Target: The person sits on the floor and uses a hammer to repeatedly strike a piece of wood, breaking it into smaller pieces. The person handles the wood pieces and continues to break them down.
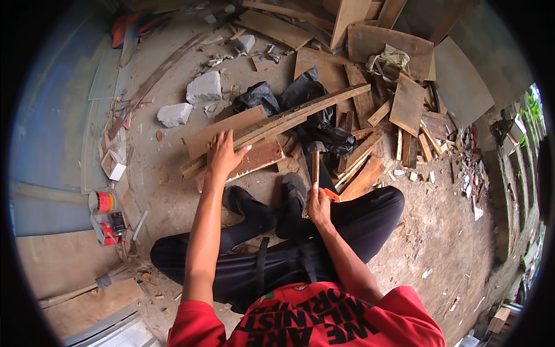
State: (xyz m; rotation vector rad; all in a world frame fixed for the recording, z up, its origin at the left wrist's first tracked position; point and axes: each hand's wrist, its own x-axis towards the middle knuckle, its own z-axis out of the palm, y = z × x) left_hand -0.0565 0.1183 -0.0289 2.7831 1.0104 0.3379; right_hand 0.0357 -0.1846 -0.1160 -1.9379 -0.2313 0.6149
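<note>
My right hand (318,206) is closed round the wooden handle of a hammer (315,168), its metal head pointing away from me. Just beside that hand an orange piece (332,195) shows; its kind is unclear. My left hand (221,154) lies on the near end of a long wooden plank (300,115), fingers stretched and thumb apart. The plank slants up to the right, over a flat brown board (231,130) and a reddish board with a ragged pale edge (254,160). The hammer head is apart from the plank.
Black plastic bags (303,89) lie behind the plank. Broken concrete blocks (204,88) sit at the far left, scrap wood (407,104) is heaped at the right. Cans (104,202) stand by the left wall, near a broom (104,281). My shoes (293,188) are close to the boards.
</note>
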